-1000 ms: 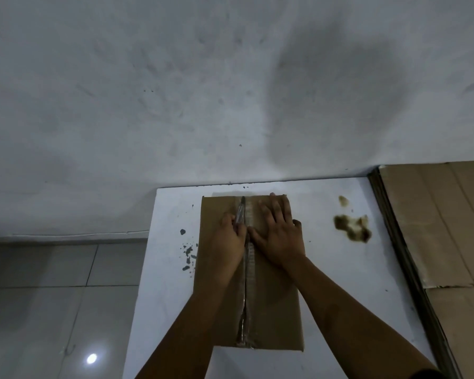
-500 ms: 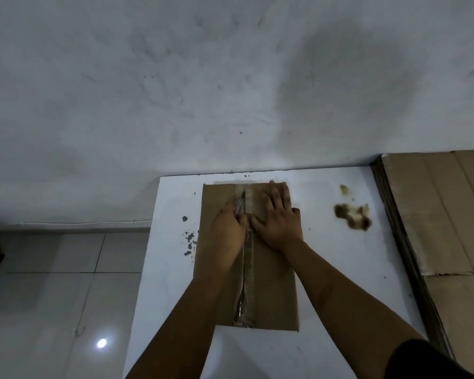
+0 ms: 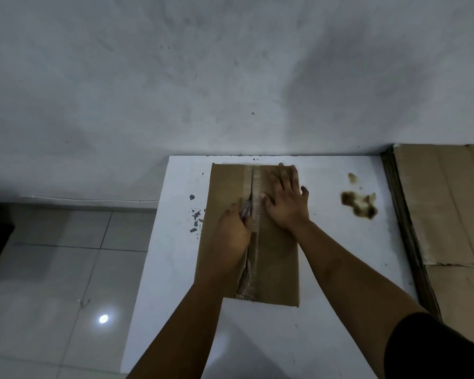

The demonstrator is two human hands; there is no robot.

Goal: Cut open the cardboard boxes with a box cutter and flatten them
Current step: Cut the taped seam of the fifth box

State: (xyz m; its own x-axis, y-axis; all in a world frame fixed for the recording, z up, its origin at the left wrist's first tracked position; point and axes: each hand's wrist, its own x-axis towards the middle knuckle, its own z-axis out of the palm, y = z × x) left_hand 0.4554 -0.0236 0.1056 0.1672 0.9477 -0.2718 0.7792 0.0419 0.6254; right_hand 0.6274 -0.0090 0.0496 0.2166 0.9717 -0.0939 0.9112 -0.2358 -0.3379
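My left hand [image 3: 234, 232] is curled round the box cutter [image 3: 246, 207], fingers wrapped on the handle; only the upper part of the tool shows above my knuckles, slanting up and to the right. Its tip meets the tape seam [image 3: 255, 203] that runs down the middle of the cardboard box [image 3: 278, 258]. Whether the blade is through the tape I cannot tell; the light is dim and the tip is small. My right hand [image 3: 286, 199] lies flat on the box just right of the seam, fingers straight and together, pointing toward the far edge, thumb lying beside the tape. It grips nothing; it presses down on the right flap. The box lies lengthwise on the white table [image 3: 340, 283], its far end close to the wall [image 3: 230, 77], its near end toward me. Below my left hand the seam looks parted, with wrinkled clear tape along the gap down to the near edge. Above the tip the tape strip lies smooth to the far edge. Left of the box are small dark specks [image 3: 196, 216] on the table top; to the right, well apart from the box, a brown stain [image 3: 359, 203]. At the table's right side lies a stack of flattened cardboard [image 3: 443, 214]. Left of the table, a tiled floor [image 3: 60, 269] with a bright light reflection.
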